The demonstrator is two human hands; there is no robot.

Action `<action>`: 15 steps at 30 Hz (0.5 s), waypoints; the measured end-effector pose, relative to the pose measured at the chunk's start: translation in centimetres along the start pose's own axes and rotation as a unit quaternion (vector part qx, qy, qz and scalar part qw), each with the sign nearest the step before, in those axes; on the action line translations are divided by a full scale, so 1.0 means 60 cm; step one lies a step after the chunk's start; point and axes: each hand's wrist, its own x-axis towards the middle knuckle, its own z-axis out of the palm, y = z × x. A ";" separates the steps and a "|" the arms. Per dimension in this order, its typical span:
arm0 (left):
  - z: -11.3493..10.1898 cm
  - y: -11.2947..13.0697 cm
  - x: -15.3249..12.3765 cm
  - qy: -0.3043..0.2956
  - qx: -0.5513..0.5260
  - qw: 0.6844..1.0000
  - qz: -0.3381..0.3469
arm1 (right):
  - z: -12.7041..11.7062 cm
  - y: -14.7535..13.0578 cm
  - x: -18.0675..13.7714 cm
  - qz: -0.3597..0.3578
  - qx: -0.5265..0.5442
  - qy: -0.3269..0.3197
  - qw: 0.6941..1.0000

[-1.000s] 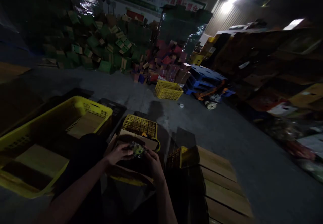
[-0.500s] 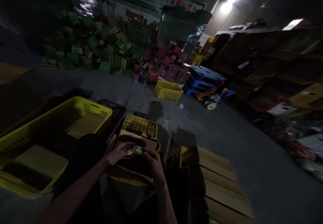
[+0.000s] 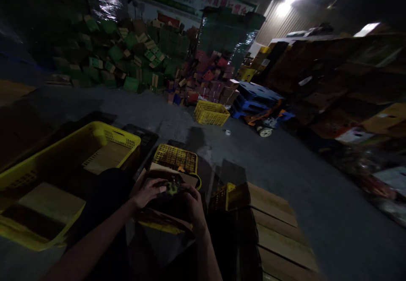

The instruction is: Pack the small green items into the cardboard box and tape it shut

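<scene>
Between my two hands is a small greenish bundle (image 3: 172, 188) that looks wrapped in clear, shiny plastic; its exact kind is too dark to tell. My left hand (image 3: 150, 191) pinches it from the left with bent fingers. On the other side, my right hand (image 3: 191, 196) grips its right edge. Both hands are over an open cardboard box (image 3: 190, 179), whose dark inside I cannot make out. The box rests on an upturned yellow crate (image 3: 175, 156), and a dark roll with a yellow rim (image 3: 198, 182) lies at its far right corner.
A large yellow crate (image 3: 95, 125) with cardboard pieces stands at my left. Stacked cardboard boxes (image 3: 275, 226) are at my right. Farther off are another yellow crate (image 3: 212, 113), blue pallets (image 3: 253, 93), a pallet jack (image 3: 265, 120) and piles of green boxes (image 3: 131, 83).
The greenish bundle has turned between my fingers, and more of its clear plastic shows above it. Both hands stay over the box.
</scene>
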 end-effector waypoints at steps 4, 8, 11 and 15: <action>0.002 0.013 -0.004 -0.005 0.065 0.997 0.047 | 0.006 -0.008 0.000 0.010 0.021 0.007 1.000; 0.005 0.029 -0.011 -0.031 0.154 0.983 0.093 | 0.005 0.000 -0.002 0.029 -0.006 -0.027 0.999; 0.005 0.031 -0.011 -0.038 0.172 0.979 0.106 | 0.000 0.008 -0.001 0.029 0.000 -0.016 0.999; 0.004 0.020 -0.004 -0.029 0.150 0.983 0.100 | -0.004 0.009 0.000 0.006 0.008 0.013 1.000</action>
